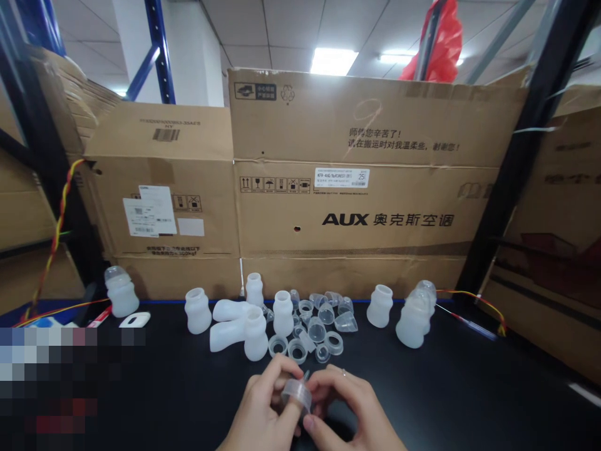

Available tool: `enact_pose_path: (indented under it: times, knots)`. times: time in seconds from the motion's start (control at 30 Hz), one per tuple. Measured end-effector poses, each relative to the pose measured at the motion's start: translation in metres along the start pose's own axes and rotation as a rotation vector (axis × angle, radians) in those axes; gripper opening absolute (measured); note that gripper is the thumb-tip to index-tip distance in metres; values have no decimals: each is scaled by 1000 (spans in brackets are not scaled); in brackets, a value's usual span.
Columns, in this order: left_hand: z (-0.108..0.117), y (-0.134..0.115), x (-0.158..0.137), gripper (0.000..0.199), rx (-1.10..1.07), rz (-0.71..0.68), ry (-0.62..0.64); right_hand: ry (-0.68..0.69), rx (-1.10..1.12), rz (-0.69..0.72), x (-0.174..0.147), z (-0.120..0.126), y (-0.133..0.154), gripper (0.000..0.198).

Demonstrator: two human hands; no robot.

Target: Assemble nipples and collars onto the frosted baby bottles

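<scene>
A translucent screw ring (297,393) is held between my two hands near the front of the black table. My left hand (263,410) grips it, the thumb and fingers closed around its rim. From the other side my right hand (357,404) closes its fingers on the ring's edge, where a small clear tip pokes up. Just beyond my hands lie loose rings (297,351) and several clear domed caps (317,329). Milky, waisted bottles stand or lie around them, among them an open upright bottle (283,314) and a tipped one (228,336).
Cardboard boxes (282,219) wall off the back of the black table (446,401). Capped bottles stand at the left (121,294) and right (413,322). A white oval object (135,320) and a thin screwdriver-like tool (469,322) lie near the back. Dark posts rise at both sides.
</scene>
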State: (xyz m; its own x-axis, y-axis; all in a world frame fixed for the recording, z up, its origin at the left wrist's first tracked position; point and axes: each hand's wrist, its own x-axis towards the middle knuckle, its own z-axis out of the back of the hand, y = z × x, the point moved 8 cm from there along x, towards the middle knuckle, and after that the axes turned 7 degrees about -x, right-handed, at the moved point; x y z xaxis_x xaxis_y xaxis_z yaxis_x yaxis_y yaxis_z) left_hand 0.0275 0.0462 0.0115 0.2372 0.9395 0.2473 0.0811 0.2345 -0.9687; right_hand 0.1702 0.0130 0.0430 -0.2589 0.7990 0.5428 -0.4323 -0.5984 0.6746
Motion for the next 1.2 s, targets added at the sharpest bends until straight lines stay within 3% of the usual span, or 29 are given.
enact_pose_path:
  times: [0.1, 0.3, 0.43, 0.6, 0.77, 0.93, 1.03, 1.1, 1.2]
  knots:
    - [1, 8, -1, 31, -6, 31, -4, 5, -112, 21, -5, -1, -1, 24]
    - [4, 4, -6, 36, 7, -94, -68, 22, -188, 104, -13, -4, 0, 28]
    - [3, -7, -7, 36, 42, -114, -75, -82, -225, 136, -14, 0, 7, 27]
    - [-2, -13, -2, 24, 16, -104, -34, -214, -201, 235, -4, 13, 22, 13]
    - [0, -4, -1, 21, 140, -75, 17, -214, -261, 205, 0, 14, 11, 13]
    - [-5, -2, -3, 49, 29, -45, 103, -341, -260, 221, -1, 26, 6, 13]
    - [-5, -1, -1, 61, -67, 28, 101, -290, -234, 260, 2, 29, 8, 18]
    - [-4, -1, 1, 62, -51, 25, 95, -170, -209, 266, 6, 28, 6, 23]
    - [1, 0, 4, 64, -34, 14, 61, -75, -237, 141, 15, 37, -17, 26]
